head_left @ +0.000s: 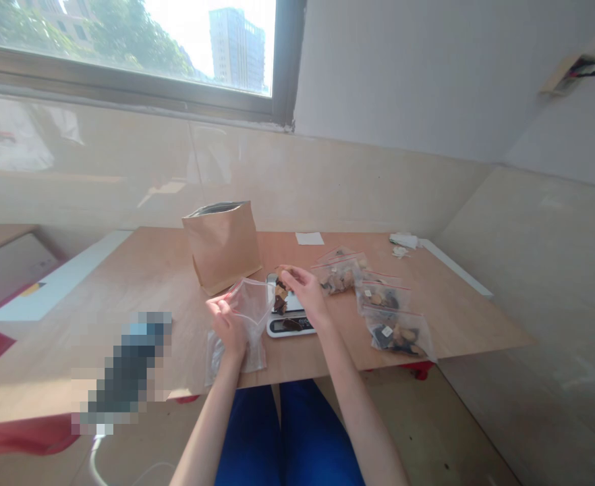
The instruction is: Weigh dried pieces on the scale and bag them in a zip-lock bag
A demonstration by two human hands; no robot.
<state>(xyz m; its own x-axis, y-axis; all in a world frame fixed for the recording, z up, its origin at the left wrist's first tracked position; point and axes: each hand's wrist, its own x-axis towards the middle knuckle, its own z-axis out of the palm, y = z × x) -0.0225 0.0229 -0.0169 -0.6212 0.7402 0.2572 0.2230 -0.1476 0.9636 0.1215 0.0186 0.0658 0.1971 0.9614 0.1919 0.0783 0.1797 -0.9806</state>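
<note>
Left hand [225, 325] pinching open an empty clear zip bag [249, 304]; right hand [305, 293] curled, any grip on dark pieces [280, 298] unclear, above digital scale [290, 325]. Filled zip bags [396, 334] lie at 2 o'clock.

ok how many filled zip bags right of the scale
3 at least: a bag beside the scale, a bag further right, and a bag nearest the table edge. More may be hidden behind them.
</note>
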